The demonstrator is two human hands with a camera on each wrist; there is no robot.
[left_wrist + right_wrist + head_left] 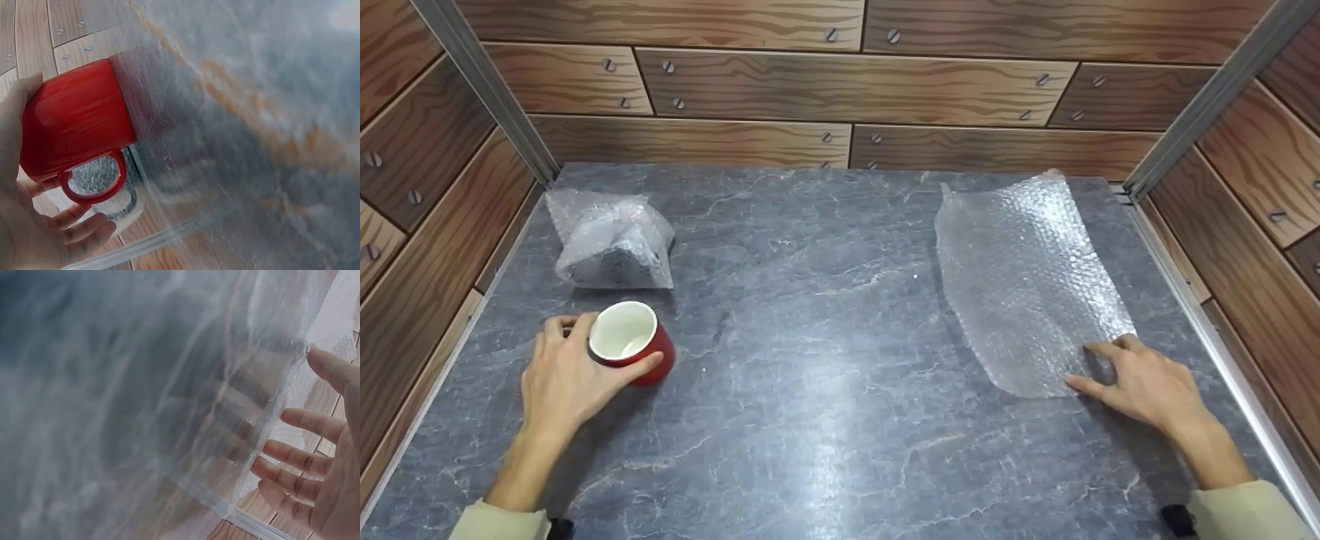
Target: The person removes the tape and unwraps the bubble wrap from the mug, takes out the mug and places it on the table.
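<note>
My left hand grips a red mug with a white inside, thumb on its near side and fingers round the far side. The mug stands upright on the left part of the table. In the left wrist view its handle shows beside my fingers, which are loosely spread below it. On the right lies a flat sheet of clear bubble wrap. My right hand touches the sheet's near right corner with extended, parted fingers, as the right wrist view also shows.
A bundle in bubble wrap sits behind the mug at the far left; its contents are hidden. The grey marbled table is bounded by wood-patterned walls at the back and sides. Metal rails run along the side edges.
</note>
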